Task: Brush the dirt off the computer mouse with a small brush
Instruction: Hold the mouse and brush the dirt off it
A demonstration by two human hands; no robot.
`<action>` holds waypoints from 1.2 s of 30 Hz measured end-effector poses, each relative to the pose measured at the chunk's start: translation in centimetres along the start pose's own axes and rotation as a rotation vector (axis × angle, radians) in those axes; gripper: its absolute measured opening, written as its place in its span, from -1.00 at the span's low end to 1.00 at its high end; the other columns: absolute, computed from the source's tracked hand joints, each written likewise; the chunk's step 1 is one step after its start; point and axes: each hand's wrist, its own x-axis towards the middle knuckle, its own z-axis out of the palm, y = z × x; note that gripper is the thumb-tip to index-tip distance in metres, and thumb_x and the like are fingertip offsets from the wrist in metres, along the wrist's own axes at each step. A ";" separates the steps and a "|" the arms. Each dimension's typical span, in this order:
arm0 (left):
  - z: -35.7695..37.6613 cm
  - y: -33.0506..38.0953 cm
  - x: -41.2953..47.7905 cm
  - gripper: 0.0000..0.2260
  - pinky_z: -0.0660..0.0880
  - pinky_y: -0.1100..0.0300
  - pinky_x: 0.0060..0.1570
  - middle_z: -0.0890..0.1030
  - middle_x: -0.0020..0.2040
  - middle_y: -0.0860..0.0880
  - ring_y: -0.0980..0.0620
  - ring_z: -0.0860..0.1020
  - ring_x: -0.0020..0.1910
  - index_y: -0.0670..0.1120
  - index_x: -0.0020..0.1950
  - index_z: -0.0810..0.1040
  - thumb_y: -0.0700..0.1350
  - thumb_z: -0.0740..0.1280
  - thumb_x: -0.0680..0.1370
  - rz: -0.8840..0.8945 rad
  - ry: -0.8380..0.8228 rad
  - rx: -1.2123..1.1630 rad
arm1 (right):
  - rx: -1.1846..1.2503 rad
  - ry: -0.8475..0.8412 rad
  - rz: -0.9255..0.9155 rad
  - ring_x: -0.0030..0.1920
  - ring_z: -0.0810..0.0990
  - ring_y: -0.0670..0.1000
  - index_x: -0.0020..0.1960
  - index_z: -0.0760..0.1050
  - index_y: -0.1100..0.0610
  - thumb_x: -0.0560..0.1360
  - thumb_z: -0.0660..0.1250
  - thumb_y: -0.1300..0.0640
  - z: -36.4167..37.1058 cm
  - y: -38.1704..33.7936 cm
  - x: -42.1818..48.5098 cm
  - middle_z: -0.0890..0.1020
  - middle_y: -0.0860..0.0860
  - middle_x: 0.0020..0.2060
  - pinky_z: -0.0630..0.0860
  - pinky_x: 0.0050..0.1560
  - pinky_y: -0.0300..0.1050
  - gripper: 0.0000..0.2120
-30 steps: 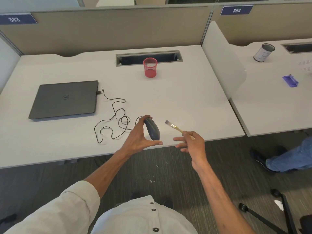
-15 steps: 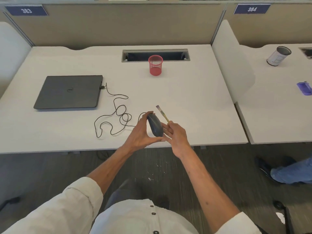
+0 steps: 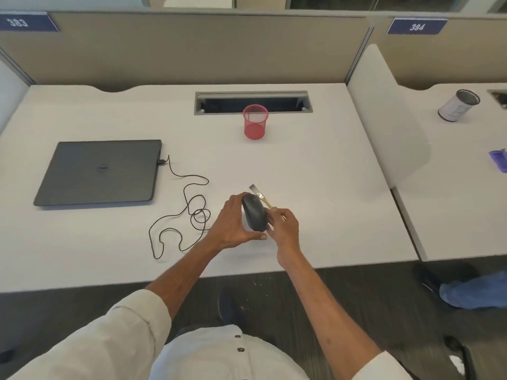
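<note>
Two hands: the left hand [image 3: 231,227] and the right hand [image 3: 286,229] are meeting over the near middle of the white surface [image 3: 315,187], with both forearms reaching in from the bottom of the head view and pale shirt sleeves sitting back near the elbows.
Left hand: it is gripping the mouse [image 3: 254,215], with the fingers arching over the far end, the thumb lying along the near end and the palm facing right.
Mouse: dark and tilted on its side, it is sitting between the two hands; whether it is touching the surface I cannot tell.
Right hand: it is pinching the brush [image 3: 260,197] by the handle with curled fingers, and its fingertips are crowding against the right side of the mouse.
Brush: small, with a pale handle and a metal band, it is pointing its bristles up and away, just past the far end of the mouse.
Cable [image 3: 189,215]: thin and black, it is lying in loose loops, running from behind the left hand to the laptop [image 3: 98,172].
Laptop: closed and dark grey, it is lying flat at the left.
Red mesh cup [image 3: 255,122]: it is standing upright toward the back.
</note>
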 end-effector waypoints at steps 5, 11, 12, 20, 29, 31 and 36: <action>-1.6 -0.4 2.8 -0.01 0.51 -0.08 0.34 0.49 0.40 -0.02 -0.08 0.47 0.34 -0.06 0.53 0.37 0.18 0.73 0.22 -0.043 -0.066 0.038 | -0.044 0.060 -0.011 0.22 0.70 0.15 0.16 0.59 0.14 0.71 0.36 0.07 2.2 0.1 1.8 0.70 0.11 0.15 0.71 0.28 0.19 -0.85; -2.4 -1.5 5.1 0.08 0.45 -0.06 0.43 0.47 0.48 -0.08 -0.12 0.44 0.45 -0.11 0.64 0.29 0.18 0.76 0.29 -0.032 -0.126 0.133 | -0.087 0.105 -0.020 0.11 0.68 0.09 0.20 0.57 0.17 0.75 0.31 0.07 3.8 0.5 3.2 0.67 0.07 0.08 0.71 0.15 0.04 -0.83; -2.6 -1.7 5.4 0.13 0.43 -0.07 0.46 0.45 0.50 -0.09 -0.12 0.43 0.47 -0.11 0.69 0.23 0.21 0.75 0.30 -0.040 -0.140 0.151 | -0.093 0.109 -0.021 0.11 0.68 0.09 0.20 0.57 0.18 0.75 0.31 0.08 4.0 0.6 3.4 0.66 0.07 0.08 0.70 0.14 0.03 -0.83; -3.7 -3.1 7.1 0.18 0.43 -0.05 0.38 0.43 0.41 -0.11 -0.14 0.43 0.38 -0.11 0.71 0.18 0.21 0.75 0.29 -0.115 -0.163 0.204 | -0.208 0.094 -0.073 0.09 0.63 0.04 0.20 0.55 0.16 0.77 0.29 0.06 6.0 0.5 4.7 0.64 0.02 0.07 0.55 -0.02 -0.22 -0.83; -4.2 -3.6 7.5 0.09 0.42 -0.02 0.35 0.42 0.50 -0.08 -0.17 0.44 0.40 -0.11 0.64 0.25 0.14 0.76 0.28 -0.125 -0.148 0.195 | -0.181 0.090 -0.070 0.21 0.65 0.13 0.17 0.57 0.13 0.76 0.29 0.06 6.9 0.6 5.7 0.66 0.03 0.10 0.59 0.10 -0.10 -0.85; -4.4 -3.8 7.3 0.05 0.41 -0.03 0.37 0.44 0.47 -0.07 -0.16 0.44 0.42 -0.10 0.61 0.30 0.17 0.76 0.28 -0.115 -0.142 0.197 | -0.165 0.090 -0.063 0.24 0.65 0.17 0.16 0.57 0.14 0.75 0.29 0.07 7.0 0.7 5.9 0.67 0.06 0.12 0.61 0.16 -0.01 -0.84; -5.1 -4.5 7.1 0.06 0.32 0.02 0.52 0.37 0.57 -0.13 -0.17 0.37 0.56 -0.12 0.67 0.31 0.22 0.73 0.33 -0.065 -0.148 0.252 | -0.059 0.059 -0.032 0.31 0.68 0.23 0.11 0.54 0.16 0.75 0.28 0.14 7.0 0.9 6.0 0.71 0.20 0.22 0.61 0.41 0.24 -0.89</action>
